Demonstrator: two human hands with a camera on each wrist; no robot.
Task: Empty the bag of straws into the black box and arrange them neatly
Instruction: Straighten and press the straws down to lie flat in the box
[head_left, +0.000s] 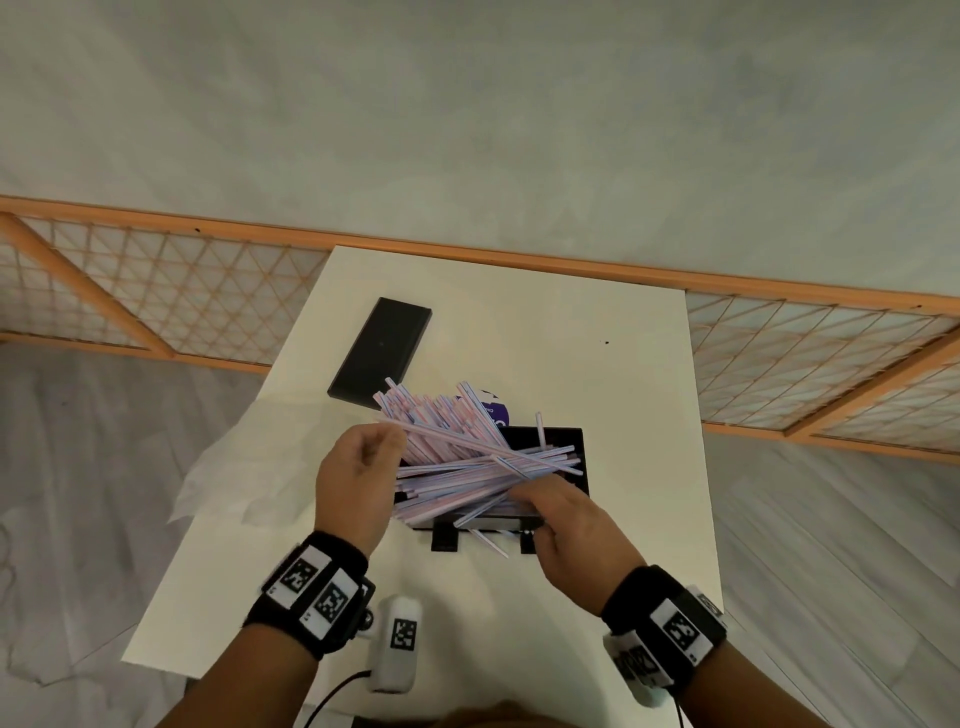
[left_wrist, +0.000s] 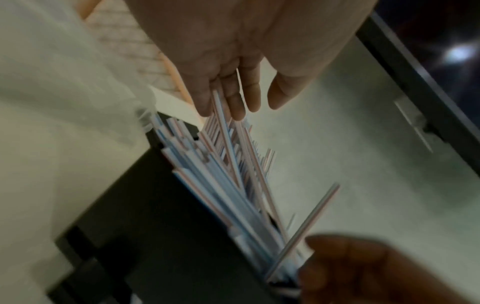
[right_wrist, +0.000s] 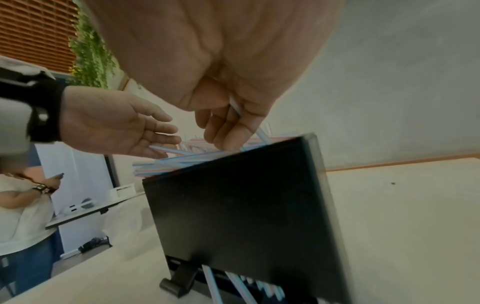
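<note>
The black box (head_left: 569, 441) stands mid-table, overfilled with a crossed heap of pink-and-blue striped straws (head_left: 457, 467). My left hand (head_left: 387, 447) is at the heap's left end, its straight fingers (left_wrist: 233, 107) lying against the straw tips (left_wrist: 221, 164). My right hand (head_left: 524, 493) reaches in over the box's near side; the right wrist view shows its fingers (right_wrist: 226, 133) curled round straws (right_wrist: 261, 134) above the box wall (right_wrist: 246, 205). A few straws (head_left: 488, 540) poke out under the box's front.
The box's flat black lid (head_left: 382, 353) lies behind and to the left. A crumpled clear bag (head_left: 234, 467) hangs off the table's left edge. A purple round label (head_left: 493, 410) shows behind the straws. Another person (right_wrist: 20, 205) stands off to the left.
</note>
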